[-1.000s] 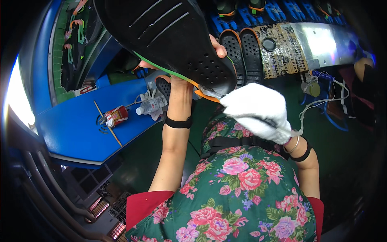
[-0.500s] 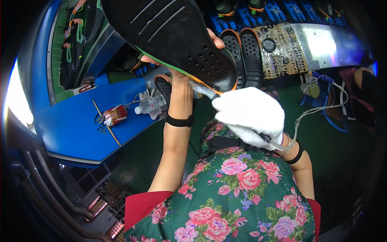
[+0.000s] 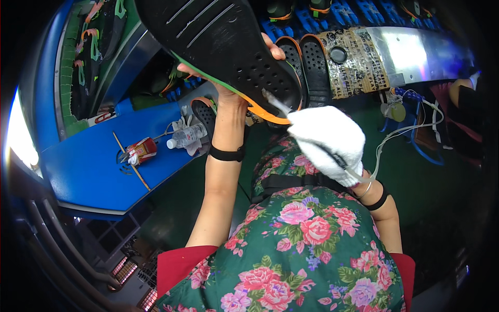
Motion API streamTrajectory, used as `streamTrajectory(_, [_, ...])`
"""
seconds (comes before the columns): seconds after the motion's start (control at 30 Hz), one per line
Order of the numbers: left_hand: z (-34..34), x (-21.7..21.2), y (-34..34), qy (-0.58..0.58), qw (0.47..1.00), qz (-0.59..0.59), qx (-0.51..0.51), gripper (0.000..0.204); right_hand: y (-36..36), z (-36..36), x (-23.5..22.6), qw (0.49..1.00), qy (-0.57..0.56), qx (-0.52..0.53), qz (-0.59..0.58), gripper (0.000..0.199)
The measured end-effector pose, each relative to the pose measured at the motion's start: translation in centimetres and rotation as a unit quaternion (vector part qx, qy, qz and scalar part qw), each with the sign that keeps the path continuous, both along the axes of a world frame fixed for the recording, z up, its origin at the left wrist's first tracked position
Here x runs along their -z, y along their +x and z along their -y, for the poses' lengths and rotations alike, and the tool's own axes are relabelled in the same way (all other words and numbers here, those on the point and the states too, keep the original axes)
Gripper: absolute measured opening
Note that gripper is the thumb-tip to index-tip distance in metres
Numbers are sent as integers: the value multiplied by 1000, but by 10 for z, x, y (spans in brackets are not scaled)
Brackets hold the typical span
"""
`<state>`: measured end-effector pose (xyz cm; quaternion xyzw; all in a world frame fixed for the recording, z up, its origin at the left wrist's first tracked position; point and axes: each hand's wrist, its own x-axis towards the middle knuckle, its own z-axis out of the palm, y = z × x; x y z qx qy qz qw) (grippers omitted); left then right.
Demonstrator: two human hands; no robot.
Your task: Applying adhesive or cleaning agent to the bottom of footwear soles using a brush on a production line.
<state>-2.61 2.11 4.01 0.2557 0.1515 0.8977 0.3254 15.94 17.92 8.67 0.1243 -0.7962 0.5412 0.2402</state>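
Note:
My bare left hand grips a large black shoe sole from beneath, thumb and fingers showing at its two edges. The sole has small holes at the near end, grooves farther up and a green-and-orange rim. My right hand, in a white glove, is closed around a brush with a pale shaft. Its tip lies at the inner face of the sole, beside the holes. A clear tube runs from the glove to the right.
Two perforated black soles stand beyond my right hand, beside a taped board. On the left, a blue table bears a plastic bottle, a red tin and a thin stick. Shoes on blue racks stand at the back.
The brush tip has moved from the sole's left rim onto its inner face near the holes. The gloved hand has turned slightly, and the orange rim shows more.

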Motion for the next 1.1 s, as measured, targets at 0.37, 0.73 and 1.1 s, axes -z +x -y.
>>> streamTrajectory(0.37, [-6,11,-9,23,994,-12,104,137,-2,-2,10,988,88,-118,-53,31])
streamTrajectory(0.73, [3,21,-1,-55,979,-1,196,133,-5,3,10,974,77,-210,-28,37])
streamTrajectory(1.1, [7,16,-8,-373,892,27,253,114,-14,-3,27,960,-17,-274,50,27])
